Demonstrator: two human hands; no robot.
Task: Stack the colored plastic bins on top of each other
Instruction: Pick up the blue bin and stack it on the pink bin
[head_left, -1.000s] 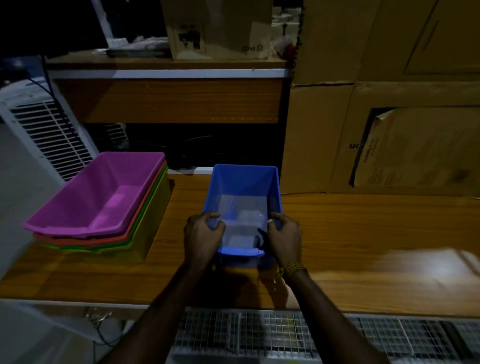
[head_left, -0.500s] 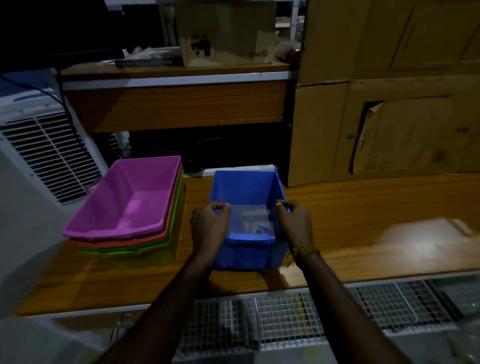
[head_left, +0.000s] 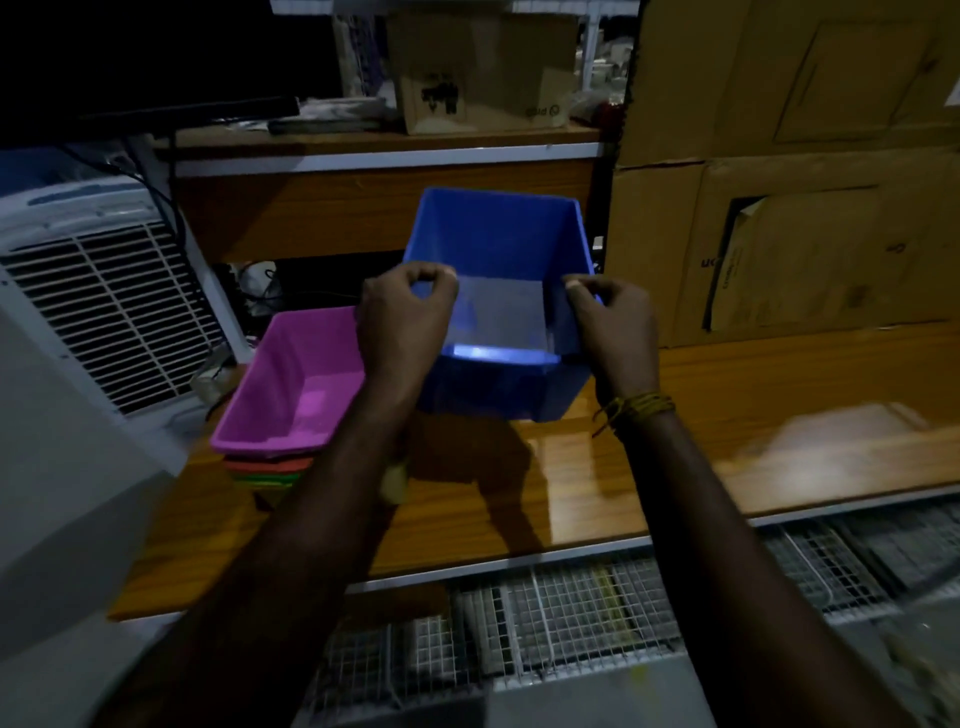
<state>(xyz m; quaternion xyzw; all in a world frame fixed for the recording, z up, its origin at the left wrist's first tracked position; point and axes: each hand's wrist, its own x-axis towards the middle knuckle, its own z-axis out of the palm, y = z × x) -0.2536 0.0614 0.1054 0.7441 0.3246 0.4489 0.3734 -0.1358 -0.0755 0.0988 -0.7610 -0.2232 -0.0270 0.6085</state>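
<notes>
A blue plastic bin hangs in the air above the wooden table, held by both side rims. My left hand grips its left rim and my right hand grips its right rim. To the left, a pink bin sits on top of a stack of nested bins; only the orange, green and yellow rims of those below show. The blue bin is up and to the right of that stack, and my left forearm hides the stack's right side.
A white louvred appliance stands left of the stack. Large cardboard boxes wall off the right rear. A wooden shelf with a small carton runs behind. Wire-mesh racks lie below the table's front edge.
Both hands have lifted the blue bin off the table and raised it well above the surface. The camera view has shifted, so the stack appears nearer the centre.
</notes>
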